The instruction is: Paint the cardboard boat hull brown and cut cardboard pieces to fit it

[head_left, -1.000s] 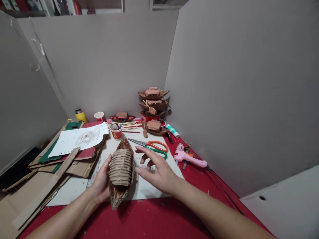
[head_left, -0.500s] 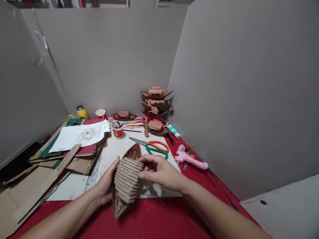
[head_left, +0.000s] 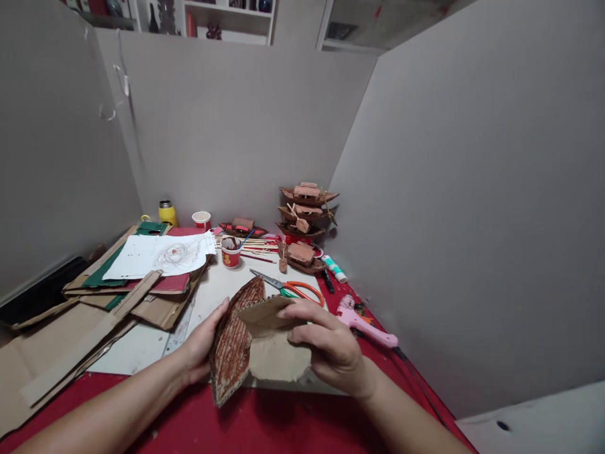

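My left hand (head_left: pixel 205 340) is closed round the left side of a brown-painted cardboard boat hull (head_left: pixel 231 343), tilted with its ribbed inside towards me. Between the fingers and thumb of my right hand (head_left: pixel 331 343) is a bent piece of corrugated cardboard (head_left: pixel 278 356), its smooth tan side facing me. The cardboard's left edge overlaps the hull's right rim; whether they touch I cannot tell. Behind my right hand lie scissors (head_left: pixel 297 290) with orange and green handles, partly covered.
A pink glue gun (head_left: pixel 366 325) lies at the right with its cord. Finished model boats (head_left: pixel 307 211) are stacked at the back. A paint cup (head_left: pixel 231 253) holds a brush. Cardboard sheets (head_left: pixel 142 309) and a drawing (head_left: pixel 155 255) lie left; a glue bottle (head_left: pixel 334 268) lies beyond the scissors.
My right hand has lifted the corrugated cardboard off the hull to the right and turned its smooth inner side towards me. The hull's inside now shows. The view has tilted up slightly.
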The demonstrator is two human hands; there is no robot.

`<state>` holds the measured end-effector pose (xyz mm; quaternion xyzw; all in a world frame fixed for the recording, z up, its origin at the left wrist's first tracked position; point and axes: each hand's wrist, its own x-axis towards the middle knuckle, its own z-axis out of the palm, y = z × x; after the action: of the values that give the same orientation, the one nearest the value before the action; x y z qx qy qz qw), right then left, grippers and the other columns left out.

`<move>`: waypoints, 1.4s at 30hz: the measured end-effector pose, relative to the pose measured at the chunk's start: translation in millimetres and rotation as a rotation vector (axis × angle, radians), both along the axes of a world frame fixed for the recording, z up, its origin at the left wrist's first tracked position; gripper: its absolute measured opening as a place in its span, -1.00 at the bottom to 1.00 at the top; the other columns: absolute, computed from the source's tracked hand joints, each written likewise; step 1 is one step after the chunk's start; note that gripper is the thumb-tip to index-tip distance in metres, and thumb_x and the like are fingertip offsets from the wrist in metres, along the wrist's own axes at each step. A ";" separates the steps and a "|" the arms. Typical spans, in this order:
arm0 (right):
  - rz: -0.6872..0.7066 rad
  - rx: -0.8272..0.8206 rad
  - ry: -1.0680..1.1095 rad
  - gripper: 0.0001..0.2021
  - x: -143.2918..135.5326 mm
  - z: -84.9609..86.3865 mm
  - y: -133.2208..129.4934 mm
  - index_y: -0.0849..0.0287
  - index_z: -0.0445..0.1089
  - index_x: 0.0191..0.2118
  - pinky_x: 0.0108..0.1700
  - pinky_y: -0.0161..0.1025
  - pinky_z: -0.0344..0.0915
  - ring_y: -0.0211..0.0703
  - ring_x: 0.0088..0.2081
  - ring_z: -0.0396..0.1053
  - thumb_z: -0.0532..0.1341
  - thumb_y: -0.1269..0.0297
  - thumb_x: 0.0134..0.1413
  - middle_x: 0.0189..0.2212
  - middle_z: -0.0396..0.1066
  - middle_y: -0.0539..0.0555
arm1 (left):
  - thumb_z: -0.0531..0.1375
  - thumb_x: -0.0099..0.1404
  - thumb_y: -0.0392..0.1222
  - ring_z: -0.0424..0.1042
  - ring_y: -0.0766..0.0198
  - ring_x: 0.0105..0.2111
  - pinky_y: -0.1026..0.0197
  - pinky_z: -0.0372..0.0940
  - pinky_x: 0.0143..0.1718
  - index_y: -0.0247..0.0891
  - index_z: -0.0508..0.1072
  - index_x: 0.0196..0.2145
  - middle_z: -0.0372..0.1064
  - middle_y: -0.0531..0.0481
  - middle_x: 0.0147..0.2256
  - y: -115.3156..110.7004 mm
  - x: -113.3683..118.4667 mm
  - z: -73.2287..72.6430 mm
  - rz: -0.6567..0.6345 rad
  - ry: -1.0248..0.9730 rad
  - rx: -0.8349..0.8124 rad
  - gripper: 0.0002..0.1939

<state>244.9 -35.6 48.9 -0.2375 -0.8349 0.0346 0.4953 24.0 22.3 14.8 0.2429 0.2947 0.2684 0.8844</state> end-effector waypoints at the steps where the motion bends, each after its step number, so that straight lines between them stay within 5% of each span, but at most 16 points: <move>1: -0.009 -0.004 0.011 -0.72 0.2 -1.8 0.3 0.10 0.39 -0.19 -0.02 -0.10 0.38 -0.05 -0.05 0.42 0.13 0.60 0.04 -0.11 0.45 0.19 | 0.12 0.33 0.12 0.57 0.03 -0.13 0.11 0.37 -0.06 -0.36 0.45 0.06 0.61 -0.19 -0.19 0.1 -0.1 -0.9 0.010 0.023 0.028 -0.46; 8: 0.004 -0.299 0.258 -0.84 -4.2 -7.4 2.3 0.07 0.41 -0.37 -0.09 -0.20 0.40 -0.13 -0.12 0.46 0.29 0.51 0.07 -0.16 0.49 0.09 | 0.09 0.32 0.11 0.43 0.00 0.05 0.08 0.29 0.05 -0.21 0.55 -0.06 0.54 -0.10 -0.02 0.3 -4.7 -0.5 0.086 0.477 0.701 -0.57; 13: 0.069 -0.542 0.305 -0.80 -8.2 -4.9 8.7 0.12 0.36 -0.49 -0.09 -0.23 0.37 -0.16 -0.14 0.46 0.29 0.51 0.07 -0.22 0.52 0.07 | 0.14 0.27 0.15 0.45 -0.07 -0.09 0.07 0.29 -0.02 -0.24 0.61 -0.27 0.60 -0.08 -0.24 7.2 -15.8 9.8 0.160 0.600 0.859 -0.57; 19: 0.106 -0.641 0.273 -0.78 -12.4 -6.4 9.9 0.14 0.35 -0.48 -0.07 -0.18 0.35 -0.16 -0.15 0.46 0.15 0.61 0.00 -0.24 0.52 0.09 | 0.13 0.30 0.10 0.41 0.04 -0.11 0.14 0.23 -0.05 -0.24 0.53 -0.05 0.53 -0.10 -0.12 -2.7 -24.5 34.7 0.283 0.735 1.093 -0.57; 23: 0.146 -0.681 0.258 -0.80 -19.2 -8.4 6.3 0.14 0.36 -0.47 -0.02 -0.15 0.34 -0.14 -0.10 0.45 0.15 0.60 -0.01 -0.20 0.52 0.09 | 0.17 0.28 0.02 0.42 0.14 -0.32 0.23 0.27 -0.29 -0.27 0.54 -0.15 0.52 -0.06 -0.29 -19.6 -17.5 41.6 0.021 0.660 1.158 -0.66; 25: 0.140 -0.721 0.302 -0.81 -21.6 -9.1 5.3 0.13 0.42 -0.36 0.05 -0.13 0.30 -0.11 0.01 0.40 0.16 0.57 0.03 -0.07 0.48 0.11 | 0.12 0.32 -0.02 0.35 0.23 -0.45 0.28 0.22 -0.41 -0.28 0.51 -0.32 0.44 0.00 -0.44 -22.3 -15.2 39.6 -0.004 0.621 1.166 -0.71; 29: 0.042 -0.830 0.547 -0.65 -23.3 -10.8 6.2 0.02 0.33 0.07 0.03 -0.08 0.35 -0.08 0.04 0.37 0.19 0.32 0.15 0.16 0.30 0.16 | 0.11 0.31 -0.14 0.11 0.37 -0.60 0.31 0.01 -0.53 -0.22 0.24 -0.60 0.09 0.16 -0.63 -17.2 -19.6 35.1 0.314 0.876 1.422 -0.66; 32: 0.026 -0.926 0.595 -0.49 -28.3 -11.7 4.1 0.06 0.26 0.16 -0.04 -0.10 0.38 -0.04 -0.02 0.39 0.28 0.11 0.10 0.10 0.33 0.20 | 0.13 0.30 -0.19 0.05 0.40 -0.63 0.30 -0.05 -0.54 -0.21 0.16 -0.61 -0.01 0.20 -0.65 -15.2 -23.3 33.8 0.431 0.998 1.559 -0.66; 36: 0.020 -1.005 0.513 -0.46 -39.1 -9.2 -4.5 0.12 0.32 0.09 -0.02 -0.15 0.35 -0.04 -0.05 0.41 0.39 0.10 -0.01 -0.04 0.44 0.14 | 0.14 0.30 -0.17 0.11 0.39 -0.60 0.31 0.02 -0.51 -0.23 0.26 -0.58 0.09 0.16 -0.62 -17.6 -22.8 34.2 0.402 0.911 1.500 -0.69; 42: 0.049 -1.044 0.663 -0.70 -27.6 -6.3 0.0 0.19 0.49 -0.14 -0.16 -0.22 0.37 -0.13 -0.26 0.47 0.34 0.11 0.06 -0.30 0.54 0.07 | 0.24 0.25 -0.01 0.35 0.28 -0.43 0.33 0.24 -0.41 -0.28 0.53 -0.38 0.44 0.03 -0.45 -6.5 -28.7 42.5 0.278 0.491 0.915 -0.74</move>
<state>217.3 -35.6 42.7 -0.4059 -0.5146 0.5219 0.5460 -4.8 15.7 57.3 0.6180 0.3750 0.4193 0.5492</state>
